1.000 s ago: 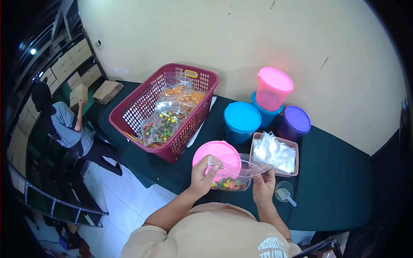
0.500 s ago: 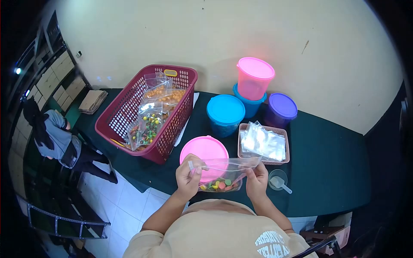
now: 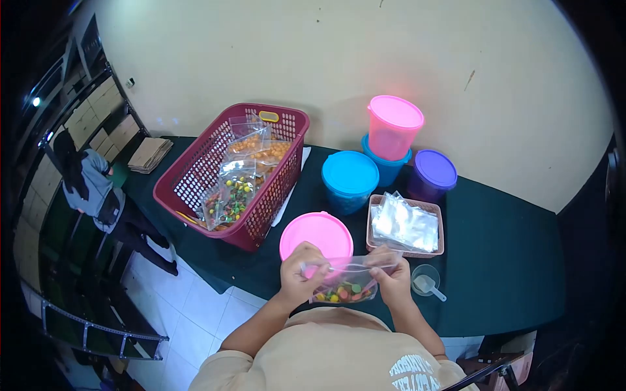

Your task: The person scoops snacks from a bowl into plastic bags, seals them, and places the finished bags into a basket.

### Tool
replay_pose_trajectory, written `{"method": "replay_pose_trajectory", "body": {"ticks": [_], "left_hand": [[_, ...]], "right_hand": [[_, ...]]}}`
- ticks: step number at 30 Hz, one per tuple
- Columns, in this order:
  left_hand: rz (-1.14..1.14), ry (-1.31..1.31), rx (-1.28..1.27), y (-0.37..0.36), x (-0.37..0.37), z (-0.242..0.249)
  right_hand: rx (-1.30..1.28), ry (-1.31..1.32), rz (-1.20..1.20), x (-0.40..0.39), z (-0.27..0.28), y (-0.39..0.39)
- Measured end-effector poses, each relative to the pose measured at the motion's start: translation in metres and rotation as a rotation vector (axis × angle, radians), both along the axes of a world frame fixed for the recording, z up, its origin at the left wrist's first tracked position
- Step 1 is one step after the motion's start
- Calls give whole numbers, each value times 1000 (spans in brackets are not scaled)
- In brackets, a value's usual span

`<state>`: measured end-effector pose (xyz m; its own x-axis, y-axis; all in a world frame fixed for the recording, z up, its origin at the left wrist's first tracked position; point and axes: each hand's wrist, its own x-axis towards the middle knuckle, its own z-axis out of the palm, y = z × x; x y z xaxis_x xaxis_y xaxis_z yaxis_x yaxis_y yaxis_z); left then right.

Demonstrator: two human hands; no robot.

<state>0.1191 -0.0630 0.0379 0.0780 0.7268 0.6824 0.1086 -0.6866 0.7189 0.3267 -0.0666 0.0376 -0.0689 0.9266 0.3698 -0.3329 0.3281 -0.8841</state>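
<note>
Both hands have drawn closer together since a moment ago, and the clear bag's mouth, gaping wide earlier, is now pulled into a flat strip between them. The left hand (image 3: 301,274) pinches the left end of the zip-top bag (image 3: 345,283) with fingers and thumb closed on the plastic, and the right hand (image 3: 393,277) is clamped on the right end in the same way. The bag hangs just past the near edge of the table (image 3: 508,260), in front of the person's chest, with coloured candies (image 3: 342,293) settled in its bottom. Just behind the left hand a pink-lidded tub (image 3: 317,234) stands close to the near edge. To its right a small brown tray (image 3: 438,228) holds a heap of empty clear bags (image 3: 404,223), and a small clear scoop (image 3: 427,284) lies near the right hand. Toward the far edge stand a blue-lidded tub (image 3: 350,174), a purple-lidded tub (image 3: 433,173) and a tall pink container (image 3: 394,125) stacked on another blue one. At the left end a maroon basket (image 3: 195,179) holds filled bags. Another person (image 3: 91,189) sits beyond the left end of the table.
</note>
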Motion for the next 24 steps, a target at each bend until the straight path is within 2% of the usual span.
{"method": "replay_pose_trajectory", "body": {"ticks": [4,6,10,12,14,18,24], "left_hand": [[-128,0,-110,1,6,5],[-125,36,-135,-2,7,3],[-74,25,-136,-3,9,3],[-84,46,-75,-1,12,4],[-59,40,-75,-3,15,6],[-55,17,-195,-8,19,2],[-46,27,-69,-13,31,0]], "right_hand": [[39,-67,-34,1,0,-1],[152,-103,-52,2,-2,1],[36,-3,42,1,-3,0],[-81,-71,130,2,3,-2],[-84,-71,143,-3,1,-3],[7,-71,35,-10,-4,-6],[36,-139,-94,-10,-8,0]]}}
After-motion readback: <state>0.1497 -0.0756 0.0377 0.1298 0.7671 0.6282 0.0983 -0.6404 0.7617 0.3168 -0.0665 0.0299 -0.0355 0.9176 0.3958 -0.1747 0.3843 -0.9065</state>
